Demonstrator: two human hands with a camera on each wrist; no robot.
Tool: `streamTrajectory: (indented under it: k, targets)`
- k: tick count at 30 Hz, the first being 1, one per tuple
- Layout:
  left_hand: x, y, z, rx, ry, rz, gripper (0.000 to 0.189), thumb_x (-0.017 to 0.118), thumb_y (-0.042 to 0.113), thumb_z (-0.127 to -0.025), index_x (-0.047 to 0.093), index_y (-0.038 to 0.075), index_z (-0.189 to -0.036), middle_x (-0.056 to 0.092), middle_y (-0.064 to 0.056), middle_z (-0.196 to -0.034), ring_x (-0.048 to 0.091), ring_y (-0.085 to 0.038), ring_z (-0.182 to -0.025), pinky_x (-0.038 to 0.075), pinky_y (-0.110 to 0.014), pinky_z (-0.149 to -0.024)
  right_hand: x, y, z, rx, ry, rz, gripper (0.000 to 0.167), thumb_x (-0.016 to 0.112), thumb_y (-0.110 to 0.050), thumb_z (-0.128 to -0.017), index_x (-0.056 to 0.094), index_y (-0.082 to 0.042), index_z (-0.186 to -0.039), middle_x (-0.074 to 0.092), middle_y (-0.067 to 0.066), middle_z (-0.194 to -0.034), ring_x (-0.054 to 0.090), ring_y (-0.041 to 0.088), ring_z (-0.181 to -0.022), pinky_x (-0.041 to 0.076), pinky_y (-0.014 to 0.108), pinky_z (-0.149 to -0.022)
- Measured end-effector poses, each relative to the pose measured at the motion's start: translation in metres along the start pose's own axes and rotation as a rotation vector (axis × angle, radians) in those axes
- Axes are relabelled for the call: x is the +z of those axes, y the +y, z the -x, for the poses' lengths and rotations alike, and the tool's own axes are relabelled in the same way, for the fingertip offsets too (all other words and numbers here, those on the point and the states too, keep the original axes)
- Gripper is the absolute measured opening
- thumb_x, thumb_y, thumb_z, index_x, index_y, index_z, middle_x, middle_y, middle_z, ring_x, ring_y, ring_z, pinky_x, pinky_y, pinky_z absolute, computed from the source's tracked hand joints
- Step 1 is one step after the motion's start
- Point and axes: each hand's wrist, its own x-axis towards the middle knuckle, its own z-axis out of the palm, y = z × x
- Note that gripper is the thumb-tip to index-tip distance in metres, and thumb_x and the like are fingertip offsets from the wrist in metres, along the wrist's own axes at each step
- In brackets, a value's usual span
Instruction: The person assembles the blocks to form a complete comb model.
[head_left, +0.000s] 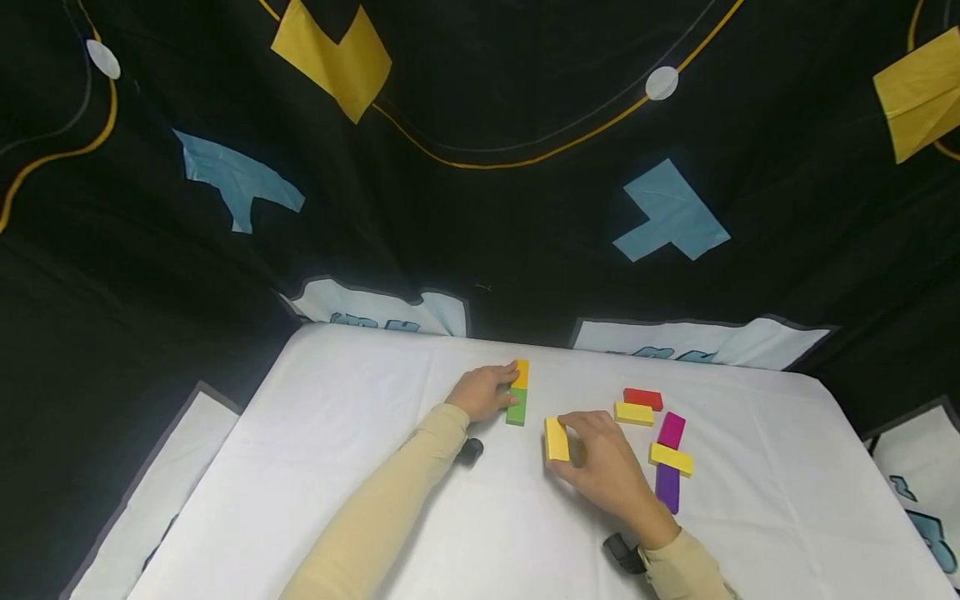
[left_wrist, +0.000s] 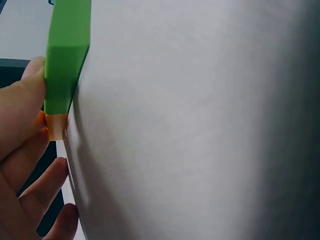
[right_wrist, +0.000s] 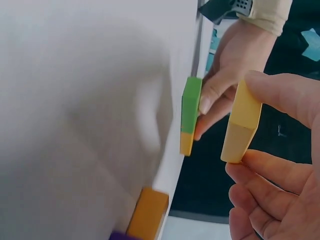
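A green block [head_left: 516, 407] and an orange block [head_left: 521, 373] lie end to end on the white table. My left hand [head_left: 483, 392] touches their left side, thumb against the green block [left_wrist: 65, 55] and a finger by the orange one [left_wrist: 56, 127]. Between the thumb and fingers of my right hand [head_left: 600, 458] a yellow block [head_left: 557, 440] is pinched by its ends. The right wrist view shows this yellow block [right_wrist: 242, 120] held off the cloth, to the right of the green block [right_wrist: 191, 105].
Right of my right hand lie a red block [head_left: 642, 399] and a yellow block [head_left: 633, 414] side by side. Below them, another yellow block [head_left: 671, 459] lies crosswise between a magenta block [head_left: 671, 430] and a purple block [head_left: 667, 489]. A black curtain [head_left: 480, 250] hangs behind the table [head_left: 300, 433].
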Motion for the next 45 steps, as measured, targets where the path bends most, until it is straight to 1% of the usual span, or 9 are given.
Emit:
streamTrajectory:
  k: [8,15,19,25,31,34,40,41,45]
  targets:
    - [-0.001,0.003,0.002,-0.001,-0.006,0.007,0.057,0.070,0.034,-0.094,0.055,0.015,-0.145,0.041,0.005,-0.157,0.041,-0.024,-0.143,0.032,-0.040,-0.120,0.011,-0.010,-0.003,-0.010,-0.029,0.007,0.062,0.092,-0.038,-0.070,0.070,-0.014,-0.124,0.067,0.002,-0.125,0.055,0.021,-0.119,0.053,0.045,-0.099]
    - [0.000,0.002,0.002,0.003,0.003,0.002,0.057,0.071,0.034,-0.094,0.056,0.015,-0.145,0.042,0.005,-0.157,0.043,-0.024,-0.142,0.033,-0.040,-0.120,0.019,-0.015,-0.008,-0.076,-0.031,0.005,0.060,0.092,-0.038,-0.069,0.072,-0.013,-0.120,0.069,0.001,-0.119,0.057,0.020,-0.114,0.054,0.041,-0.097]
    - [0.000,0.003,0.002,0.007,0.003,0.020,0.057,0.072,0.032,-0.093,0.056,0.014,-0.145,0.042,0.004,-0.156,0.042,-0.025,-0.142,0.033,-0.040,-0.120,0.024,-0.018,-0.012,-0.101,-0.040,0.007,0.060,0.092,-0.037,-0.069,0.071,-0.011,-0.119,0.070,0.001,-0.117,0.057,0.019,-0.112,0.055,0.040,-0.095]
    - [0.000,0.002,0.003,0.008,0.016,0.039,0.055,0.072,0.031,-0.094,0.057,0.013,-0.143,0.043,0.004,-0.156,0.043,-0.025,-0.142,0.033,-0.041,-0.120,0.032,-0.022,-0.017,-0.155,-0.023,0.026,0.059,0.091,-0.037,-0.069,0.072,-0.009,-0.117,0.071,0.002,-0.111,0.058,0.020,-0.108,0.054,0.039,-0.094]
    - [0.002,0.001,0.004,0.011,0.024,0.028,0.055,0.072,0.032,-0.093,0.058,0.013,-0.143,0.044,0.003,-0.156,0.043,-0.025,-0.142,0.034,-0.041,-0.119,0.039,-0.025,-0.020,-0.156,-0.055,0.043,0.061,0.091,-0.041,-0.069,0.072,-0.008,-0.117,0.072,0.003,-0.111,0.058,0.020,-0.107,0.053,0.039,-0.094]
    - [0.002,0.002,0.006,0.020,0.030,0.013,0.055,0.072,0.032,-0.093,0.058,0.012,-0.143,0.045,0.002,-0.155,0.044,-0.025,-0.141,0.035,-0.041,-0.119,0.041,-0.027,-0.020,-0.153,-0.070,0.071,0.063,0.091,-0.043,-0.069,0.072,-0.007,-0.117,0.072,0.004,-0.111,0.058,0.021,-0.107,0.053,0.039,-0.094]
    - [0.002,0.002,0.007,0.034,0.033,0.001,0.055,0.071,0.031,-0.094,0.057,0.010,-0.143,0.044,0.000,-0.156,0.044,-0.026,-0.141,0.034,-0.041,-0.119,0.042,-0.031,-0.023,-0.141,-0.078,0.120,0.065,0.091,-0.044,-0.069,0.072,-0.004,-0.116,0.072,0.007,-0.110,0.059,0.023,-0.106,0.053,0.040,-0.092]
    - [0.003,0.003,0.007,0.041,0.043,-0.011,0.055,0.071,0.030,-0.093,0.058,0.009,-0.142,0.045,-0.001,-0.155,0.045,-0.027,-0.140,0.036,-0.042,-0.118,0.043,-0.031,-0.024,-0.142,-0.079,0.126,0.065,0.091,-0.044,-0.069,0.073,-0.003,-0.116,0.072,0.008,-0.110,0.059,0.024,-0.106,0.053,0.040,-0.091]
    - [0.001,0.004,0.007,0.039,0.043,-0.010,0.055,0.071,0.030,-0.094,0.057,0.009,-0.142,0.045,-0.002,-0.155,0.045,-0.027,-0.141,0.035,-0.042,-0.118,0.046,-0.031,-0.027,-0.149,-0.079,0.148,0.065,0.091,-0.045,-0.068,0.072,-0.002,-0.114,0.072,0.009,-0.107,0.059,0.024,-0.104,0.053,0.039,-0.088]
